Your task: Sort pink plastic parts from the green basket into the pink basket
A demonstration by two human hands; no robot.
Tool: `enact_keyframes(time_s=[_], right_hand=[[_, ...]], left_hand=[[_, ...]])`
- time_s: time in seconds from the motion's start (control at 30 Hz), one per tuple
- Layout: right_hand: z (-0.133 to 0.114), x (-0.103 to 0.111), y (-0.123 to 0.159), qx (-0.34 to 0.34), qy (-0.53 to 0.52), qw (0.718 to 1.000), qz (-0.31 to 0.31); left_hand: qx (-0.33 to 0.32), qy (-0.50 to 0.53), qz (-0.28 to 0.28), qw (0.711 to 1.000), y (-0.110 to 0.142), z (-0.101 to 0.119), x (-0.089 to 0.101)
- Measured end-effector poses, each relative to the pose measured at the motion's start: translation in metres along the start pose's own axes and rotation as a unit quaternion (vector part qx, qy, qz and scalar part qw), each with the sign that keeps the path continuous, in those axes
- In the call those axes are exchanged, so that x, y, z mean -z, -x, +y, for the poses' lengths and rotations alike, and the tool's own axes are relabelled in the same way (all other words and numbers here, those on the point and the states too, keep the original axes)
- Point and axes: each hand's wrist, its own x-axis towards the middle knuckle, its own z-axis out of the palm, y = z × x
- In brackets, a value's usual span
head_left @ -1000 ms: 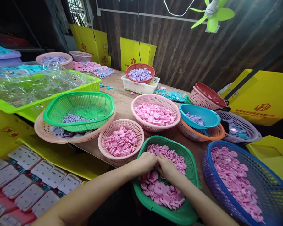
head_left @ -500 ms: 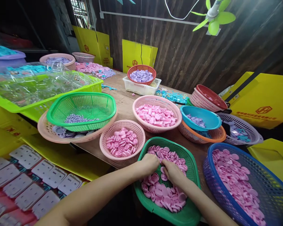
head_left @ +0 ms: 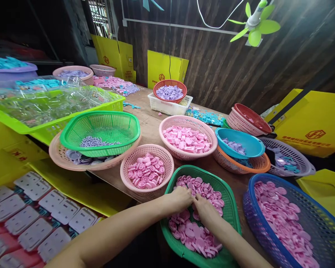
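Both my hands meet over a dark green basket (head_left: 232,208) that holds pink round plastic pieces (head_left: 197,236). My left hand (head_left: 182,199) is closed, its fingers curled at the fingertips of my right hand (head_left: 203,208). The right hand is closed too, thumb and fingers pinched together. Whatever lies between the fingers is hidden by the hands. Just beyond and to the left stands a small pink basket (head_left: 169,175) of pink oval pieces. A larger pink basket (head_left: 212,147) with pink blocky pieces is behind it.
A blue basket (head_left: 249,208) of pink discs stands at the right. On the left are a bright green basket (head_left: 114,124) with small purple parts and a lime tray (head_left: 51,128) of clear plastic packaging. White panels (head_left: 35,232) lie at lower left. A green-bladed fan (head_left: 252,24) hangs above.
Both hands have come closer together, now touching at the fingertips over the green basket. The whole view has shifted slightly, with things sitting a little lower and further right.
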Motion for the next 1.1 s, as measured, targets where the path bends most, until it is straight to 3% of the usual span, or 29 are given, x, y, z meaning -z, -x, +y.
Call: enact_keyframes(time_s=[0.13,0.23,0.3,0.37,0.47,0.53,0.63,0.8,1.1], right_hand=[[0.001,0.000,0.003,0.004,-0.010,1.000,0.014],[0.000,-0.003,0.002,-0.006,-0.020,0.999,0.031],[-0.003,-0.006,0.000,-0.012,-0.027,0.999,0.034],[-0.006,-0.009,-0.003,-0.012,-0.034,0.999,0.036],[-0.010,-0.011,-0.005,-0.012,-0.043,0.998,0.049],[-0.009,-0.012,-0.005,-0.018,-0.050,0.997,0.058],[-0.006,-0.010,-0.004,-0.021,-0.072,0.996,0.055],[-0.008,0.002,-0.005,0.031,-0.126,0.991,0.035],[-0.008,0.012,-0.003,0.022,-0.119,0.992,0.025]], left_hand=[[0.021,0.037,0.018,0.999,0.005,0.004,0.027],[0.090,0.231,0.066,0.967,0.010,0.014,0.051],[0.117,0.419,0.070,0.897,0.014,0.021,0.061],[0.123,0.585,0.066,0.799,0.017,0.026,0.067],[0.140,0.727,0.077,0.668,0.022,0.027,0.068],[0.161,0.776,0.090,0.603,0.026,0.026,0.067],[0.181,0.817,0.102,0.538,0.032,0.023,0.066],[0.173,0.841,0.100,0.503,0.038,0.023,0.067],[0.167,0.844,0.109,0.498,0.045,0.023,0.069]])
